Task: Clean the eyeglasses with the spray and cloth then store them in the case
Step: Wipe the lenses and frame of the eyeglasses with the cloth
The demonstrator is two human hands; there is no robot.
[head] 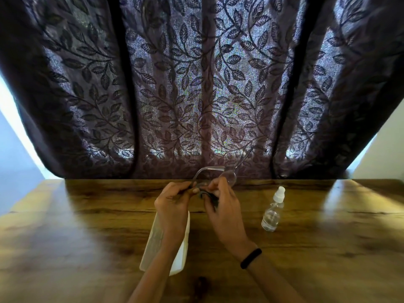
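Above the far middle of the wooden table [87, 226], a pair of clear-framed eyeglasses [228, 178] is held up between both hands. The left hand [172, 204] is curled, and one end of the frame is pinched between its thumb and fingertips. The right hand [225, 208] is closed round a dark cleaning cloth [207, 196], which is bunched against the glasses close to the left hand's pinch. One lens and a temple arm rise beyond the right hand's knuckles, clear of both grips, and the temple arm is angled up toward the curtain. Whether the cloth is pressed on a lens or on the frame cannot be told, as that part is hidden by the fingers.

An open white glasses case [183, 254] is laid on the table directly beneath the left forearm, by which its middle is covered. A small clear spray bottle [272, 213] with a white cap is stood upright on the table to the right of the right hand, apart from it. A black band [251, 258] is worn on the right wrist.

The table top is brown with a dark wood grain, and pale patches of light are reflected at both sides. Behind its far edge a dark purple curtain [196, 84] with a leaf pattern is hung, lit from behind, and pale wall [384, 158] is seen at either side.
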